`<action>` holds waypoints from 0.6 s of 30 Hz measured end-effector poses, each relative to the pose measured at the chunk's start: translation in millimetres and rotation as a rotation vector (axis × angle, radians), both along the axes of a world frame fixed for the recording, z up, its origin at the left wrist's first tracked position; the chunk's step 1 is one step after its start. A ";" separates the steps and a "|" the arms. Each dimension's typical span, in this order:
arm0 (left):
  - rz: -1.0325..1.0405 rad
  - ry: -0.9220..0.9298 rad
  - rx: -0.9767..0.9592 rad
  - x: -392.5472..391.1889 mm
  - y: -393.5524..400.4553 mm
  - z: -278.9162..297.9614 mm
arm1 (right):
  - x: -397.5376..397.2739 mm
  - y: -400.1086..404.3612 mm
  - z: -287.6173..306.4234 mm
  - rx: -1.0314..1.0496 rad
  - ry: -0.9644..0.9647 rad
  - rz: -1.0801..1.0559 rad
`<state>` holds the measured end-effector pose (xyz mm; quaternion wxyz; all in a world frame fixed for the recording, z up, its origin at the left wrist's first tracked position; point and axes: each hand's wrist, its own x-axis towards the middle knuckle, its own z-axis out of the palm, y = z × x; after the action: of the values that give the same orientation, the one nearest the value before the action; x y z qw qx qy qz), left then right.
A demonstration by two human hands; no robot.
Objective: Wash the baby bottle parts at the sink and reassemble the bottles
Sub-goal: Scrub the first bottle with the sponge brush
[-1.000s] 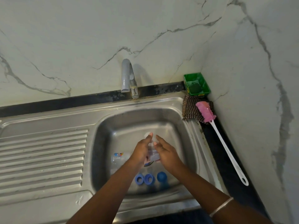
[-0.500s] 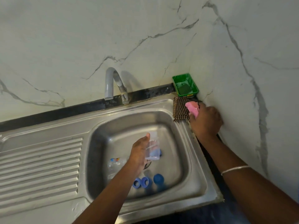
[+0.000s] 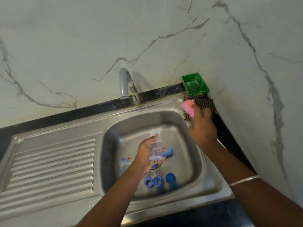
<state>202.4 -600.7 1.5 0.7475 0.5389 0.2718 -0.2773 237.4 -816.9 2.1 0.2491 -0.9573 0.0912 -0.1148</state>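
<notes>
Nearest in the basin of the sink (image 3: 211,181), three blue rings and caps (image 3: 157,181) are lying side by side close to the near wall. Just beyond them, a second clear bottle (image 3: 125,163) is lying on its side at the left of the drain, and a blue part (image 3: 168,152) is resting to the right of the drain.

The left hand (image 3: 145,155) is holding a clear bottle body (image 3: 155,149) above the drain, fingers (image 3: 164,149) curled round its barrel, mouth pointing away toward the far wall. The bottle is looking transparent and colourless; whether water is sitting inside it is hard to tell through the blur.

Farther right, the right hand (image 3: 202,128) is gripping the pink bottle brush (image 3: 188,108) just below its sponge head, fingers closed round the handle, which is hidden. The head is hanging over the far right rim, in front of the checked cloth (image 3: 204,102). Beyond it, a green tray (image 3: 195,84) is sitting in the corner of the dark surface (image 3: 98,110). The tap (image 3: 125,82) is showing no flow.

Risks, as judged: the wet, smooth bottle could be slipping from a one-handed hold when the brush pushes in; a brush head entering off-axis could be catching the rim; small parts near the drain could be getting knocked about.
</notes>
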 end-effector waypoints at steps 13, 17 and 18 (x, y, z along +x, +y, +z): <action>0.152 -0.192 0.109 -8.3 51.1 -6.4 | -55.6 144.9 19.1 0.210 0.211 0.420; 0.221 -0.152 0.080 -14.7 71.9 -2.2 | -79.8 179.4 17.7 0.207 0.217 0.478; 0.239 -0.117 0.068 -13.2 76.5 -1.3 | -87.9 183.7 17.0 0.204 0.200 0.498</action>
<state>189.2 -524.2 0.2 0.7711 0.5429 0.2993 -0.1451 149.5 -633.2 19.0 0.3542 -0.9269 -0.1117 0.0547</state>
